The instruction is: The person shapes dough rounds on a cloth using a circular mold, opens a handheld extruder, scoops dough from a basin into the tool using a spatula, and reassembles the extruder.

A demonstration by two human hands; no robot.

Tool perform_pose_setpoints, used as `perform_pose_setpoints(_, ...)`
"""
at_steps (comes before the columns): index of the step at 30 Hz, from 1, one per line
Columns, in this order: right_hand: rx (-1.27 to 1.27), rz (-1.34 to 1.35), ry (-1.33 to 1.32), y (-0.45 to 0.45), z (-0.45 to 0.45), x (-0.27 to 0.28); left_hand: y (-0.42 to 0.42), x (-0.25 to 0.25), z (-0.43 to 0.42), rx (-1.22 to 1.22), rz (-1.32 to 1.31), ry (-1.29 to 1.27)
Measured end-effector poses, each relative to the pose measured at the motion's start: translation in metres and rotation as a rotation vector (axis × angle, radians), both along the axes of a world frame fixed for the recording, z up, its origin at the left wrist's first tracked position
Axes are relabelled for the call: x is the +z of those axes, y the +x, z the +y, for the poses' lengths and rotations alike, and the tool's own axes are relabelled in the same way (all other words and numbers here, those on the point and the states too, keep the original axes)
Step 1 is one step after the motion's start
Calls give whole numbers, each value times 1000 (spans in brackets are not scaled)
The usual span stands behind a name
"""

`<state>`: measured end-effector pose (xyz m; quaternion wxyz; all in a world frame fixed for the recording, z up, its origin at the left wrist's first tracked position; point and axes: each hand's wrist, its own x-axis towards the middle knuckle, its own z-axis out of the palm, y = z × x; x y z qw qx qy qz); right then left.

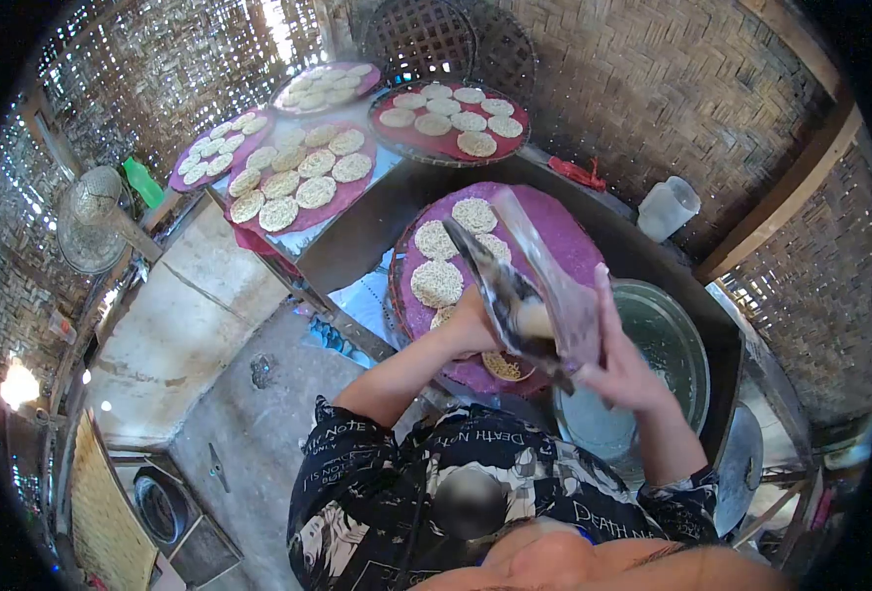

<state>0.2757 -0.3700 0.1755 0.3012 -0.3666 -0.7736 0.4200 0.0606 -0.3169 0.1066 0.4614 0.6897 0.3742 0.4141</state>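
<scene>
My left hand is wrapped round the dark, stained board of a two-board press, which stands partly open like a book. My right hand grips its other, lighter board, which looks lined with clear plastic. Between the boards a pale piece shows, perhaps dough; its shape is partly hidden. Under the press lies a round tray with a purple cloth, bearing several flat, pale, grainy discs. A small bowl of yellowish grains sits at the tray's near edge, below my hands.
A large basin with cloudy liquid stands at my right. More cloth-covered trays of discs stand at the back left, one on a red cloth. A white plastic jug and red plastic bag rest along the woven wall.
</scene>
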Motion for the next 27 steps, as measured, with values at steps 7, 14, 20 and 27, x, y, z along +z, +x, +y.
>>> perform_pose_setpoints(7, 276, 375, -891, 25, -12, -9, -33, 60, 28, -759, -790, -148)
perform_pose_setpoints(14, 465, 425, -1100, 48, -12, -11, -5, 123, 19, -1143, -1084, 164)
perform_pose_setpoints(20, 172, 357, -1066, 70, 1, -10, -1, 61, 65, -673, -1162, -166)
perform_pose_setpoints(27, 142, 211, -1085, 66, 38, -30, 2, -6, 104, -506, -1516, -623)
